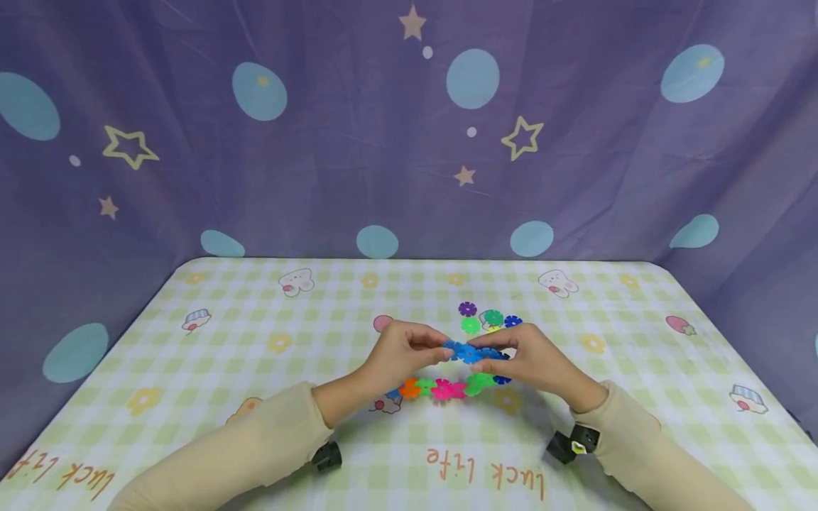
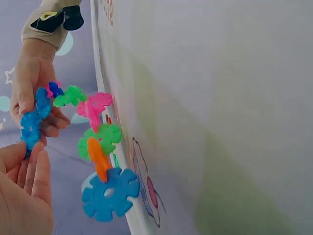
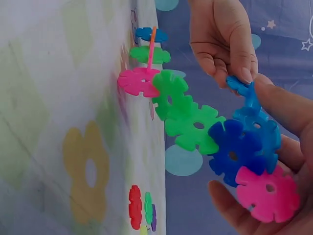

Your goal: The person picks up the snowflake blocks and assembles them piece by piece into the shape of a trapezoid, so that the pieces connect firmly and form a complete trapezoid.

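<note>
The left hand point(image 1: 404, 351) pinches, thumb against fingers, the blue end point(image 1: 469, 353) of a flower-disc chain point(image 1: 442, 389) above the checked tablecloth point(image 1: 332, 319), loose discs point(image 1: 470, 326) lie beyond, and the right hand point(image 1: 537, 358) grips farther along that blue stretch.

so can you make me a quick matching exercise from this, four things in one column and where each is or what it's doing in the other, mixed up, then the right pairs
Column one
1. left hand
2. orange piece
3. purple piece
4. curtain

Column two
a. lying on the checked tablecloth
b. hanging behind the table
c. joined to the blue end piece
d. pinching a light blue piece

Right pairs: 1-d, 2-c, 3-a, 4-b
</note>
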The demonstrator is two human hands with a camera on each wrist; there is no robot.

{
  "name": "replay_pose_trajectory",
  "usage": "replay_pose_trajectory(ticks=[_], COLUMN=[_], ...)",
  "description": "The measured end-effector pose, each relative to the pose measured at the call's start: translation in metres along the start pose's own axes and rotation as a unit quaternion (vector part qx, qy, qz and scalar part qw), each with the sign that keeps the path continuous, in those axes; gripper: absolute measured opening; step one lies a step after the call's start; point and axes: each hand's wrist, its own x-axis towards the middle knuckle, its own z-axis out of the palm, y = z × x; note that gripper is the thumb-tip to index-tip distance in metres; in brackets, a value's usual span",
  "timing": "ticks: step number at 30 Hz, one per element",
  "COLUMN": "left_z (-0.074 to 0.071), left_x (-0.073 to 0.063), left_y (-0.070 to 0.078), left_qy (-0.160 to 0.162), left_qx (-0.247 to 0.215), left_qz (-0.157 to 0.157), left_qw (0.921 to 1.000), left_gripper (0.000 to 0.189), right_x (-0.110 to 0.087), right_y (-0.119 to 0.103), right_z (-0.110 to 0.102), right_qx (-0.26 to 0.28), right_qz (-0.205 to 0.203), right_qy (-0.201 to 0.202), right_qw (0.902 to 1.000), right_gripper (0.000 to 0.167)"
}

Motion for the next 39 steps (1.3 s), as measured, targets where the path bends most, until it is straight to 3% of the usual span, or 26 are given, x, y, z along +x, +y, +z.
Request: replay_pose_trajectory(ticks=[13, 23, 31, 39], left_z=[0.004, -0.01, -0.029, -0.033], left_x=[0.002, 0.008, 0.037, 0.072], left_y=[0.0, -0.001, -0.009, -0.03], left_qy=[0.002, -0.047, -0.058, -0.103], left_qx=[-0.024, -0.022, 0.004, 0.022], left_qz=[-0.017, -0.043, -0.043, -0.048], left_qw=[0.9996, 0.9978, 0.9974, 0.9933], left_gripper=[0.019, 0.024, 0.023, 0.026], right_x=[0.0, -0.001, -0.002, -0.003], right_y=[0.003, 0.004, 0.008, 0.008], right_z=[0.003, -0.004, -0.015, -0.018], right_qx=[0.033, 0.038, 0.072, 0.064], right_qz=[0.001, -0.013, -0.035, -0.064], right_qy=[0.0, -0.032, -0.078, -0.11], right_qw=[0.9995, 0.9987, 0.9937, 0.9898], right_gripper=[0.031, 0.028, 0.027, 0.03])
